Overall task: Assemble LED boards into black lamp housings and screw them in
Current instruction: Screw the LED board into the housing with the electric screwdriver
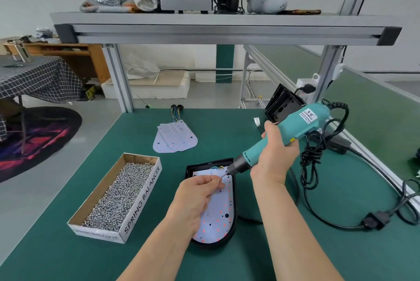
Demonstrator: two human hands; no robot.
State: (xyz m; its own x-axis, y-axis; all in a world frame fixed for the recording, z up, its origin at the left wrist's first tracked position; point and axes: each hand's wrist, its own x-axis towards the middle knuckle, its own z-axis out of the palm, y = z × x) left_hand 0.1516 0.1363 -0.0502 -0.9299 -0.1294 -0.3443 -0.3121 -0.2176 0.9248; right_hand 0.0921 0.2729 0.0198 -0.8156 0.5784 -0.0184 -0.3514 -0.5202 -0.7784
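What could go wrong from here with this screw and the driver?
1. The left hand pinches the screw right at the tip of the driver; a premature start could nick that hand.
2. The screw may slip and fall onto the board in the housing.
3. The bundled cord hanging beside the right hand could tug the driver off line.

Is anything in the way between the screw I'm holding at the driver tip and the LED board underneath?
Nothing visible. The left hand pinches the screw at the bit of the screwdriver over the upper part of the LED board; bare board shows below it. The wires lie farther up, by the housing rim.
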